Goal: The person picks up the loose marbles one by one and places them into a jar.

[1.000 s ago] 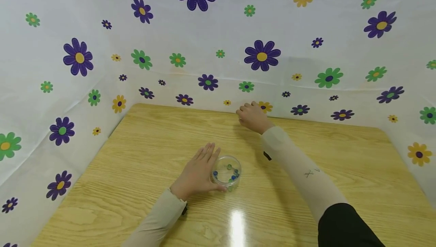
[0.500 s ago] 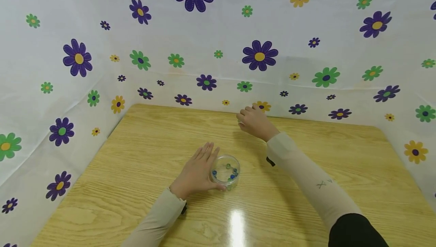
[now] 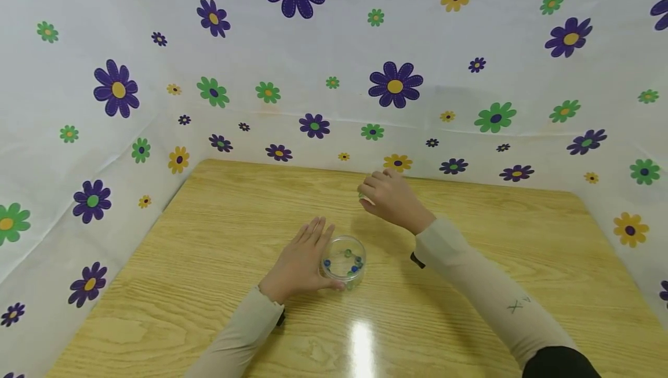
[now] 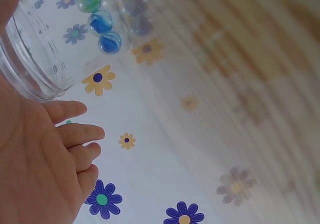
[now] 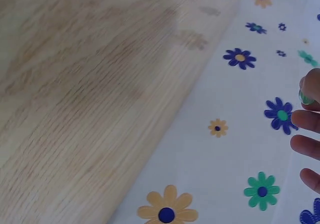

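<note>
A clear round jar stands on the table with several blue and green glass marbles in it. My left hand holds the jar from its left side, thumb across the front and index finger at the back. The other left fingers lie loosely bent below the jar in the left wrist view. Beyond the jar and to its right, my right hand is raised over the table. It pinches a greenish marble between thumb and index finger; most of that marble is hidden.
The wooden table has its back edge just behind my right hand. A white cloth with printed flowers rises behind the table and along its sides.
My right hand has moved a little back from the far edge, closer to the jar, with the marble in its fingers. My left hand and the jar stay in place.
</note>
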A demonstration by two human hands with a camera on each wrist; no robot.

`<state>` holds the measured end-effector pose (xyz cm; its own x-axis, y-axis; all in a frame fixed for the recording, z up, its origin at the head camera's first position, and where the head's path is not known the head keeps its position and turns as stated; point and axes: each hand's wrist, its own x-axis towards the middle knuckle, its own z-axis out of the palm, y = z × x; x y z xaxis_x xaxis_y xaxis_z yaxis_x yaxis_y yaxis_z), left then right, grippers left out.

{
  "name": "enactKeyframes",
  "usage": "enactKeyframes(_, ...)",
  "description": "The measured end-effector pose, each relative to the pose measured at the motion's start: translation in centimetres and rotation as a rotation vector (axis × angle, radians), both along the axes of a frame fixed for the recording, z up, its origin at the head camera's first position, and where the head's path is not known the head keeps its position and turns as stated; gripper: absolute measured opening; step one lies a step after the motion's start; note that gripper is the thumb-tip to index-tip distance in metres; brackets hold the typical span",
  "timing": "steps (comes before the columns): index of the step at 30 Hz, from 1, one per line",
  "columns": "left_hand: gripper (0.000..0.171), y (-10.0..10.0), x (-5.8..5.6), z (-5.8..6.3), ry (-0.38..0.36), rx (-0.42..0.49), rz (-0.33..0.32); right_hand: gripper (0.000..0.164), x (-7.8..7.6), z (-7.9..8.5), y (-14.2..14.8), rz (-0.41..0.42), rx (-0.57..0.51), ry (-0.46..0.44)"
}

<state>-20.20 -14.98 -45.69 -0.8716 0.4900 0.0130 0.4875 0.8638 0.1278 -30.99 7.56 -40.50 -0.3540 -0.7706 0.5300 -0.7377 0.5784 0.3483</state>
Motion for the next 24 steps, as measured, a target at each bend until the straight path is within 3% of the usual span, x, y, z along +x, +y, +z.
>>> enactKeyframes(13,0.116,-0.1,0.0,0.0,0.007,0.004,-0.002,0.015,3.8,1.4,0.1,0.104,-0.039,-0.025)
enactKeyframes(24,0.115,0.1,0.1,0.4,-0.015,0.022,-0.001,0.015,6.1,1.7,-0.1,0.151,-0.041,-0.015)
